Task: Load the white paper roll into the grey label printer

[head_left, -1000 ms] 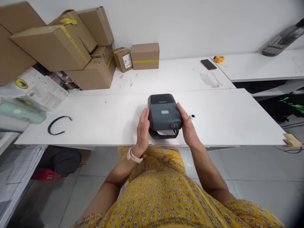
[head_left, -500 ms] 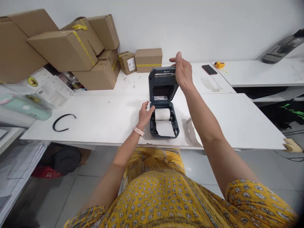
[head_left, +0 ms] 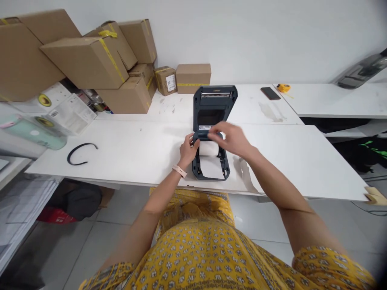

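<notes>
A dark grey label printer [head_left: 214, 108] stands on the white table [head_left: 127, 149] with its lid raised upright. Inside it lies a white paper roll [head_left: 209, 150], and a length of paper runs toward the printer's front. My left hand [head_left: 188, 151] rests against the left side of the printer's base, fingers curled on its edge. My right hand [head_left: 231, 139] hovers over the roll, blurred by motion, fingers partly stretched toward the roll's left end. Whether it touches the roll I cannot tell.
Stacked cardboard boxes [head_left: 90, 60] fill the back left of the table. A black curved strap [head_left: 79, 152] lies at left near packaged goods [head_left: 57, 114]. A phone [head_left: 270, 93] and a yellow tape measure [head_left: 283, 87] lie on the far table.
The printer's lid went from shut to fully raised. My right hand let go of the lid and came down over the paper roll. My left hand stayed at the base.
</notes>
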Action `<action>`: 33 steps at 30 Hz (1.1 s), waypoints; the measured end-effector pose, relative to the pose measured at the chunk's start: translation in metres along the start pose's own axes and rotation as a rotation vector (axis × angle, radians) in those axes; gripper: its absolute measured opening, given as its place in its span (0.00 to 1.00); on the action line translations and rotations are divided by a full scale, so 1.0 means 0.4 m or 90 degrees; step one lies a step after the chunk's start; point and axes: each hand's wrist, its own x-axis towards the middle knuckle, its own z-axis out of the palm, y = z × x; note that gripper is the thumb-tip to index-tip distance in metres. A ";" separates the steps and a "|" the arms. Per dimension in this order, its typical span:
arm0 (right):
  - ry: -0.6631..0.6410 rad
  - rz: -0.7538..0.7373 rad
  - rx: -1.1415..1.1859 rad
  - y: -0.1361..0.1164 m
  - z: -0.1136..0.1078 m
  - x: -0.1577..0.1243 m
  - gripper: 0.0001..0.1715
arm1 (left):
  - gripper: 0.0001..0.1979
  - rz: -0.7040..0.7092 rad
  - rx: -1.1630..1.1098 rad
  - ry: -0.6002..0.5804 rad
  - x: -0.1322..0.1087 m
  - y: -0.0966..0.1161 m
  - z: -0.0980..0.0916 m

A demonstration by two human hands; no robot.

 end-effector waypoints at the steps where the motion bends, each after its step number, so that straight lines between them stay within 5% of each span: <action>1: -0.117 0.012 -0.039 0.006 0.019 -0.012 0.29 | 0.20 0.006 0.012 0.003 0.000 0.002 0.000; 3: -0.283 0.054 -0.116 0.024 0.052 -0.005 0.38 | 0.21 0.012 0.034 0.005 0.000 0.007 -0.001; 7: -0.475 0.075 -0.176 0.054 0.099 0.054 0.49 | 0.25 0.025 0.077 -0.019 0.003 0.017 -0.013; 12: -0.508 0.060 -0.192 0.060 0.120 0.087 0.50 | 0.30 0.039 0.092 -0.053 0.012 0.019 -0.028; 16: -0.542 0.022 -0.023 0.073 0.073 0.088 0.44 | 0.30 0.013 0.068 -0.034 0.013 0.013 -0.026; 20: -0.435 -0.006 0.193 0.109 -0.048 0.044 0.49 | 0.31 0.013 0.044 -0.032 0.010 0.003 -0.020; 25: -0.215 0.082 0.385 0.205 -0.176 -0.061 0.54 | 0.30 0.024 0.052 -0.017 0.004 0.001 -0.012; 29: -0.135 0.217 0.418 0.305 -0.162 -0.106 0.52 | 0.29 0.028 0.052 -0.006 0.003 0.000 -0.007; 33: -0.190 0.310 0.411 0.389 -0.098 -0.106 0.53 | 0.30 0.027 0.041 -0.014 0.006 -0.009 -0.007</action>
